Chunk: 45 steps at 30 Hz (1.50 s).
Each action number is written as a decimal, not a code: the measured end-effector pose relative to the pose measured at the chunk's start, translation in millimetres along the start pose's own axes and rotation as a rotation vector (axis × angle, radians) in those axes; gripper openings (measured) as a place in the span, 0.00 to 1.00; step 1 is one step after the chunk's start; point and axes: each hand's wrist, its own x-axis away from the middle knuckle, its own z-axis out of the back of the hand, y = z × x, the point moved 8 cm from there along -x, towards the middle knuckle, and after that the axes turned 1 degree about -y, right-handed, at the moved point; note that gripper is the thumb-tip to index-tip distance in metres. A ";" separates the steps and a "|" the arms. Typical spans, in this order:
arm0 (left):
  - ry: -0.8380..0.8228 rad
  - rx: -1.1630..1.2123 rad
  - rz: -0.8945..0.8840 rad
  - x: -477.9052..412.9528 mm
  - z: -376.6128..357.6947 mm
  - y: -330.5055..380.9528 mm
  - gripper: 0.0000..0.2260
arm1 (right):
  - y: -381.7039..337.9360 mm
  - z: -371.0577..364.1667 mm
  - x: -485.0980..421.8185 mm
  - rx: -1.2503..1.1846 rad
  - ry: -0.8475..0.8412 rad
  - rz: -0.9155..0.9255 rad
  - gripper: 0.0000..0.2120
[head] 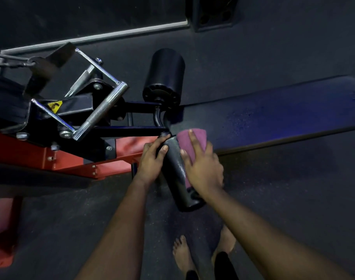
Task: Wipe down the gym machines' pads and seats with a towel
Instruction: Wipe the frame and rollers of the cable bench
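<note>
Dark speckled gym flooring (273, 188) runs under a red-and-black machine frame (21, 150) on the left. Seen from the head, the near roller pad (175, 168) slants down toward the person's bare feet (182, 253). The left hand (150, 160) curls round the pad's upper end, gripping it. The right hand (203, 168), fingers spread and fairly straight, presses a purple towel (189, 141) against the pad's right side.

view: one head-worn wide-angle camera
facing: forward, steeply down at floor (273, 199)
nearness: close above roller pad (175, 172), mid-frame
near edge: own feet (181, 253)
</note>
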 end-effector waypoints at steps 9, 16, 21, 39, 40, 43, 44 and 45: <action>-0.003 -0.041 -0.021 -2.7 -0.1 -6.2 0.20 | -10.9 0.3 47.0 0.178 0.013 0.159 0.31; -0.002 -0.025 -0.022 -1.8 0.5 -2.8 0.17 | -8.8 -2.6 -37.2 -0.043 -0.098 0.036 0.30; 0.005 -0.010 -0.020 0.8 2.4 -0.9 0.19 | 21.0 -13.4 -55.8 -0.290 -0.218 -0.066 0.29; 0.015 -0.033 -0.035 1.7 1.3 -0.4 0.19 | 23.5 -2.3 -7.9 -0.201 -0.112 -0.108 0.30; 0.019 -0.032 -0.032 1.5 1.5 -1.5 0.18 | 24.3 -0.1 11.2 -0.150 -0.073 -0.074 0.31; 0.021 -0.033 -0.037 1.8 0.5 -2.4 0.18 | 24.1 -2.2 44.9 -0.033 -0.020 -0.045 0.32; 0.031 -0.033 -0.039 2.1 0.1 -2.8 0.19 | 22.7 -3.7 40.2 -0.015 -0.009 -0.057 0.32; 0.041 -0.037 -0.042 1.9 -0.1 -2.7 0.20 | 18.9 -4.7 29.2 -0.005 -0.002 -0.071 0.32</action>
